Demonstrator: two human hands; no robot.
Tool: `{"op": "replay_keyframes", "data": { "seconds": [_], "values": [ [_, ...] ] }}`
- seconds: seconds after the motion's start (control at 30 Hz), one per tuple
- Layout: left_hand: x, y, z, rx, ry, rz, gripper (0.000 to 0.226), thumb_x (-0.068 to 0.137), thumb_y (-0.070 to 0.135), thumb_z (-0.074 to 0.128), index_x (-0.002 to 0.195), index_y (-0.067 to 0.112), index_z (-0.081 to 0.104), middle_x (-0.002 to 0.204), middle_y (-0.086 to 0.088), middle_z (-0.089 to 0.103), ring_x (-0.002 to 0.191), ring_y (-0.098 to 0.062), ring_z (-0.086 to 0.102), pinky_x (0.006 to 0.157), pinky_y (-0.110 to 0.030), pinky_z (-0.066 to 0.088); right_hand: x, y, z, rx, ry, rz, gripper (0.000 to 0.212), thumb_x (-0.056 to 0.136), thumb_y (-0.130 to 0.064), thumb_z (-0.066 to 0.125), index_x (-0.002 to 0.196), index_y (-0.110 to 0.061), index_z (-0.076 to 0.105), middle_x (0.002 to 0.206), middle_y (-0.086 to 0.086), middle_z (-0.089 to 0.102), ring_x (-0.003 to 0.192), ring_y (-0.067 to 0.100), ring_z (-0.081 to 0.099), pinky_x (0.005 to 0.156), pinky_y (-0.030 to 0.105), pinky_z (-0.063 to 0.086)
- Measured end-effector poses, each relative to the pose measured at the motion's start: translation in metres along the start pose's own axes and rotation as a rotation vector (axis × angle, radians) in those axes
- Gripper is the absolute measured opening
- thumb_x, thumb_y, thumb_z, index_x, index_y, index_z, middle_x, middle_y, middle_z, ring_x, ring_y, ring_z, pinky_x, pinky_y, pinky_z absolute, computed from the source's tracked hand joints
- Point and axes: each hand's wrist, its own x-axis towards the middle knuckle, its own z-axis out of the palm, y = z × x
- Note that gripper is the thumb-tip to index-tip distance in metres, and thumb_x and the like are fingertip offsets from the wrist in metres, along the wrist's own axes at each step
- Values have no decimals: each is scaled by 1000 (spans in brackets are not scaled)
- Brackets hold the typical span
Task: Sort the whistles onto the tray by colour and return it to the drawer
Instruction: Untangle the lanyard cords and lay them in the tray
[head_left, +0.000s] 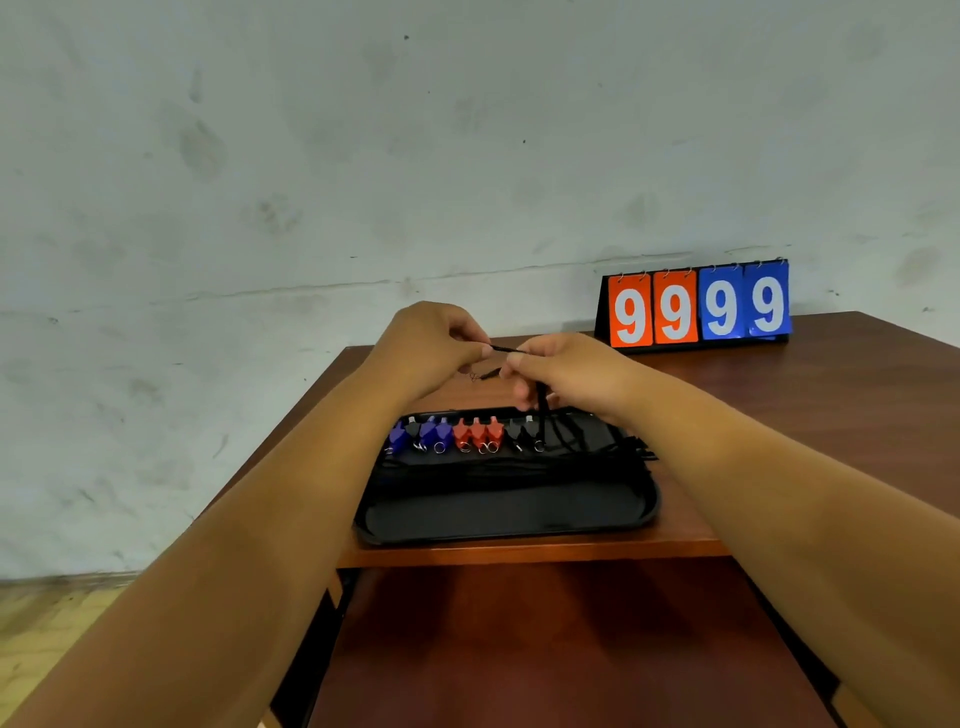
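Note:
A black tray (509, 514) lies on the wooden table near its front edge. Along the tray's far side stands a row of whistles: blue ones (428, 434) at the left with one black among them, three red ones (478, 432) in the middle, black ones (522, 431) at the right. Black lanyards lie piled across the tray's middle. Above the tray's far edge, my left hand (431, 348) and my right hand (566, 374) pinch a black lanyard cord (501, 349) stretched between them. Its loose part hangs from my right hand down to the tray.
A flip scoreboard (698, 306) showing 9 9 9 9 in orange and blue stands at the table's back right against the wall. Below the table's front edge an open wooden drawer (545, 649) extends toward me. The table's left edge (291, 441) drops to the floor.

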Motion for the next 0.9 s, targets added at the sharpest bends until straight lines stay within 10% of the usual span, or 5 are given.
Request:
{"op": "replay_keyframes", "data": {
  "seconds": [0.33,0.9],
  "values": [
    [-16,-53,-39,8,-39,-119,2,97,27,78,99,27,79,93,8,81,86,-11,77,81,-35,63,-5,30,-35,-309,-55,-5,31,111,-47,52,108,-39,82,69,-5,53,61,11,46,62,28,45],
    [-69,-140,-51,27,-139,-317,8,90,24,86,91,32,87,96,12,80,89,-5,66,79,-26,47,-11,80,-41,-544,-102,79,26,105,-41,67,124,-29,80,127,-9,74,115,12,64,101,31,43]
  ]
}}
